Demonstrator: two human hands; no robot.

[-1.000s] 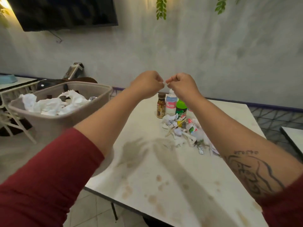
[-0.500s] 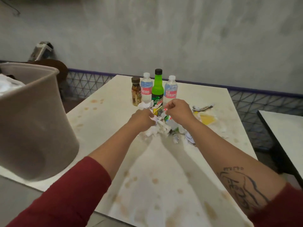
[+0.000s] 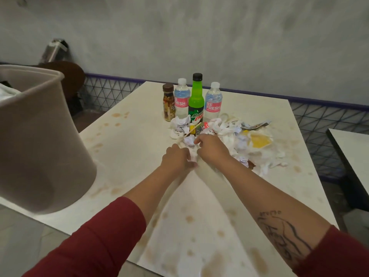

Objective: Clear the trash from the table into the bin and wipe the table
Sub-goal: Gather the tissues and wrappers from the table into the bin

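Observation:
A heap of crumpled white paper trash point(image 3: 229, 134) lies on the stained white table point(image 3: 129, 156) in front of a row of bottles. My left hand point(image 3: 176, 157) and my right hand point(image 3: 211, 147) are side by side at the near edge of the heap. Both have curled fingers closed on crumpled paper point(image 3: 193, 155) between them. A thin wooden stick point(image 3: 190, 132) lies just beyond my hands. The beige bin point(image 3: 40, 136) stands on the table's left edge, with white paper inside.
A brown bottle point(image 3: 168, 101), two water bottles point(image 3: 181, 98) point(image 3: 213, 101) and a green soda bottle point(image 3: 196, 100) stand behind the heap. A yellow spill point(image 3: 260, 140) sits at its right. Another table point(image 3: 351, 148) is at the far right. Brown stains dot the tabletop.
My hands came down from in front of me to the trash heap and closed on crumpled paper. The view dropped from the wall towards the table.

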